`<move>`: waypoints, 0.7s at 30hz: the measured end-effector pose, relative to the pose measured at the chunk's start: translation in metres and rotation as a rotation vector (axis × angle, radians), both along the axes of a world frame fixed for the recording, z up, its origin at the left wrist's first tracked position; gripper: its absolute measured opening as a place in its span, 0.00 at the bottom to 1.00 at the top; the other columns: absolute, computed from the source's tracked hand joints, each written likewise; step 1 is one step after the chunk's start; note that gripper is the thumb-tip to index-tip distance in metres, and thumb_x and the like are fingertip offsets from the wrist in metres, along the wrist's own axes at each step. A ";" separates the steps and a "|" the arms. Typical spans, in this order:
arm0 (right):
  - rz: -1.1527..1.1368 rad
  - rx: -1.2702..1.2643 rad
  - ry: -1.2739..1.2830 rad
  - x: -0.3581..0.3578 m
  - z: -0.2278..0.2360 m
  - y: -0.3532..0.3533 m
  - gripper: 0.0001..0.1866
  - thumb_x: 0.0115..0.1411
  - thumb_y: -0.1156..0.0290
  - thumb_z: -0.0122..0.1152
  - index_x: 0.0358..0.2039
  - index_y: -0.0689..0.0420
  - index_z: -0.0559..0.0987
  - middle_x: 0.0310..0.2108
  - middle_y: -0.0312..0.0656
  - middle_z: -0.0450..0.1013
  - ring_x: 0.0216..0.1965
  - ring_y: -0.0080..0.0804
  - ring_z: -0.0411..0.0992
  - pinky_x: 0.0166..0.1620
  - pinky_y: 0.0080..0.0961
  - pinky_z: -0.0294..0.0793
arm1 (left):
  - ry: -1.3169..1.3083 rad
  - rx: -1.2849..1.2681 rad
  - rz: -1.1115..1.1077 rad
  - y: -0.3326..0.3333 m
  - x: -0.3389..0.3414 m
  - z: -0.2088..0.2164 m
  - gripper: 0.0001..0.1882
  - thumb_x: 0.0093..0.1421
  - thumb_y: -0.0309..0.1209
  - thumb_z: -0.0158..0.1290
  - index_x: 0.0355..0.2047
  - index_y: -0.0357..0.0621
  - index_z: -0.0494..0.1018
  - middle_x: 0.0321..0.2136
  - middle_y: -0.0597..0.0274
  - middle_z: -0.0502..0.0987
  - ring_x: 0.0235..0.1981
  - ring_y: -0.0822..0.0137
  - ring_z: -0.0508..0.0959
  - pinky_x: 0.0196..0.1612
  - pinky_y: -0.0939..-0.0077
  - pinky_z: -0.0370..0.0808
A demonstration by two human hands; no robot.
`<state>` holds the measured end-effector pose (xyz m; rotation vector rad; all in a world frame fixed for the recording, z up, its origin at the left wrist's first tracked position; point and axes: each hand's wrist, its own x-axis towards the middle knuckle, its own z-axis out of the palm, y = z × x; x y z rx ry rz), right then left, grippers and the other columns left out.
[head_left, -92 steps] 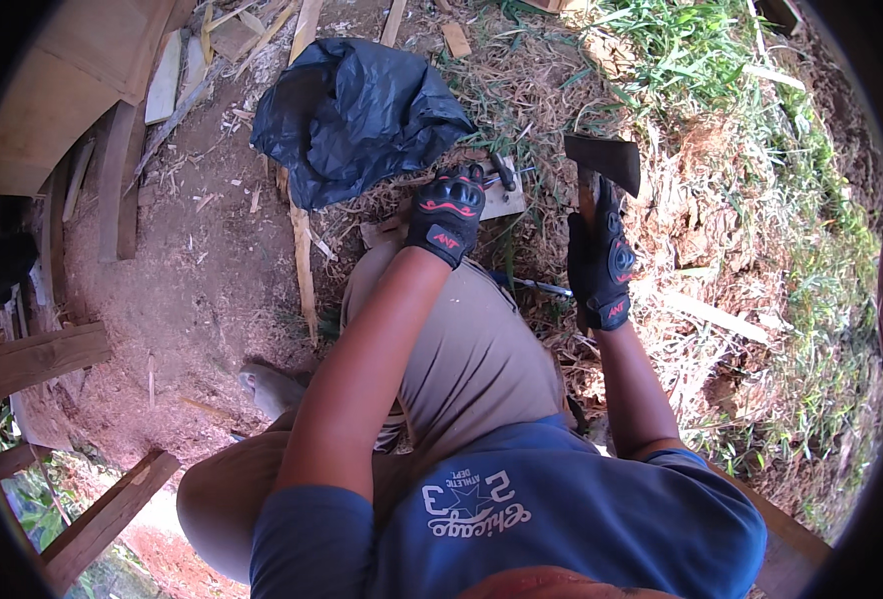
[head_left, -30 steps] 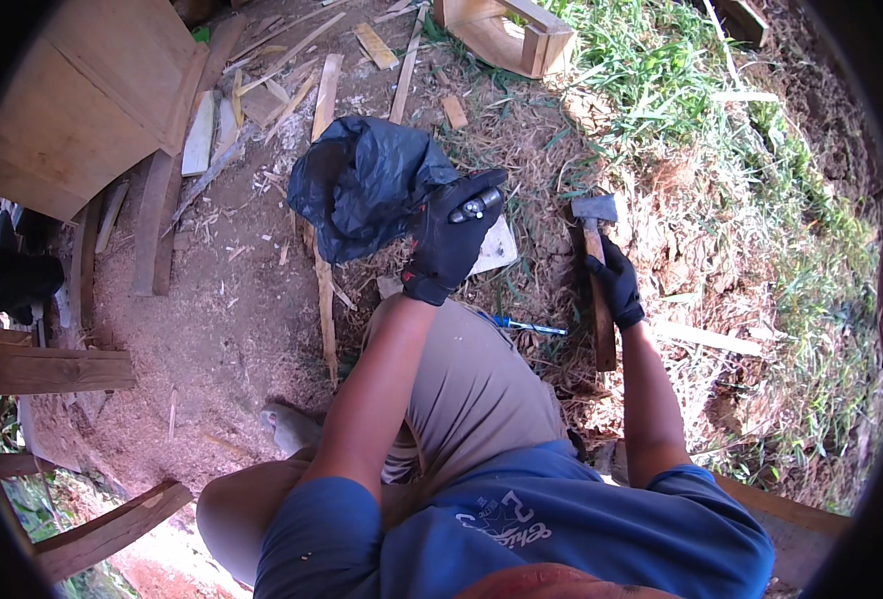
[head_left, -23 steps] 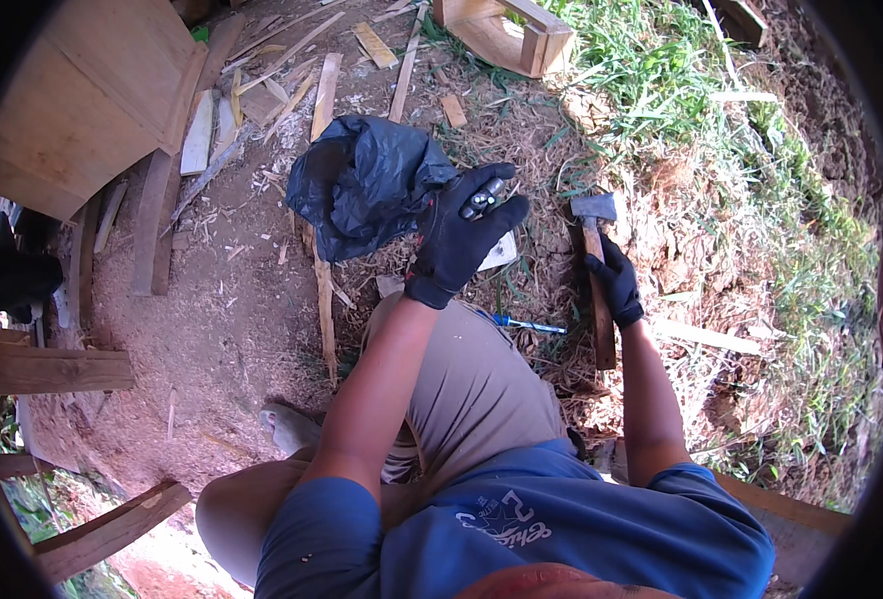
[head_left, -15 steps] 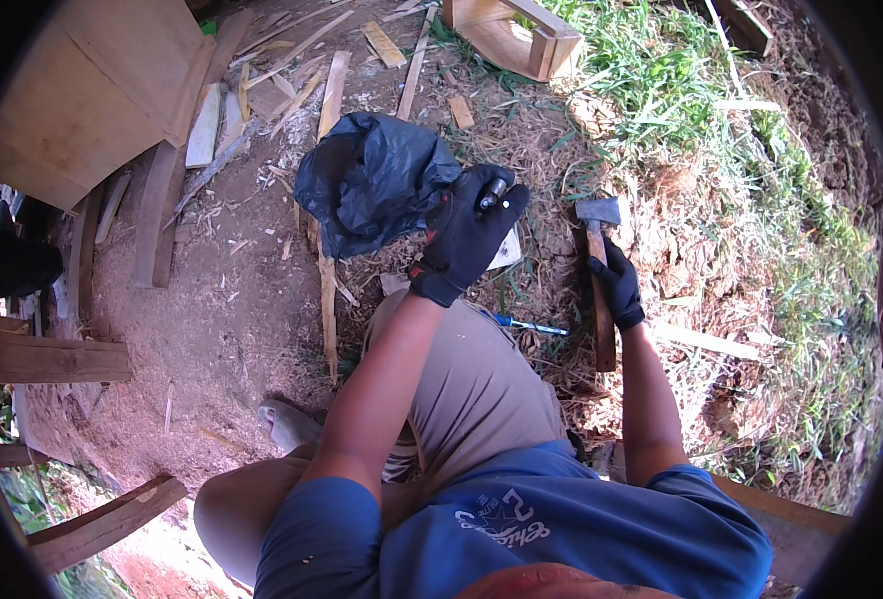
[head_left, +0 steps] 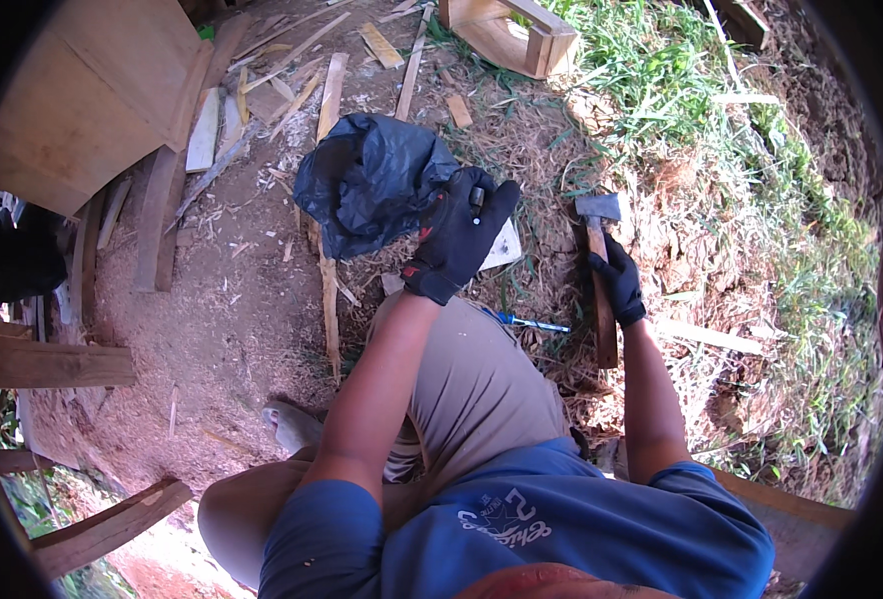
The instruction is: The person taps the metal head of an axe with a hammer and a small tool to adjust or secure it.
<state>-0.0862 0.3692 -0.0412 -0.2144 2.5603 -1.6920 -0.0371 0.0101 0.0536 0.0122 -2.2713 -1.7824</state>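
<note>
My left hand (head_left: 456, 235), in a black glove, is closed around a small dark cylinder (head_left: 477, 197) with a shiny end; its exact kind does not show. The hand is just right of a crumpled black plastic bag (head_left: 371, 190), overlapping its edge. A white flat piece (head_left: 504, 247) lies partly hidden behind that hand. My right hand (head_left: 618, 285), also gloved in black, grips a hatchet (head_left: 602, 314) by its wooden handle. The grey hatchet head (head_left: 598, 207) points away from me. Between my hands, a thin blue tool (head_left: 531, 322) rests on the ground beside my knee.
Wood strips and offcuts (head_left: 331, 85) are scattered over the sawdust-covered ground. A large wooden panel piece (head_left: 102, 100) stands at the far left, with beams (head_left: 52, 362) below it. A wooden box-like piece (head_left: 511, 40) sits at the far edge, next to grass (head_left: 651, 80).
My left hand has turned slightly and shifted a little to the left, so the small cylinder now points more upright. My right hand and the hatchet have hardly moved.
</note>
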 end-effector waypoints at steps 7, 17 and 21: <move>-0.018 -0.053 -0.246 0.007 0.036 -0.022 0.29 0.69 0.71 0.64 0.69 0.60 0.71 0.36 0.37 0.79 0.29 0.24 0.77 0.33 0.25 0.78 | 0.074 -0.221 0.154 0.013 -0.002 0.002 0.25 0.75 0.52 0.49 0.43 0.39 0.80 0.36 0.48 0.84 0.39 0.46 0.83 0.42 0.51 0.76; 0.228 0.498 0.133 0.107 0.213 -0.135 0.36 0.68 0.68 0.65 0.75 0.53 0.65 0.40 0.49 0.82 0.31 0.38 0.82 0.35 0.36 0.81 | 0.169 -0.255 0.162 0.003 -0.007 -0.010 0.18 0.72 0.46 0.51 0.40 0.45 0.79 0.33 0.46 0.83 0.39 0.39 0.82 0.40 0.46 0.75; 0.325 0.698 0.547 0.118 0.221 -0.151 0.36 0.65 0.67 0.68 0.73 0.48 0.68 0.53 0.56 0.80 0.46 0.56 0.82 0.46 0.45 0.82 | 0.236 -0.269 0.185 -0.003 -0.009 -0.010 0.11 0.67 0.40 0.54 0.38 0.47 0.79 0.34 0.46 0.83 0.36 0.40 0.83 0.40 0.45 0.76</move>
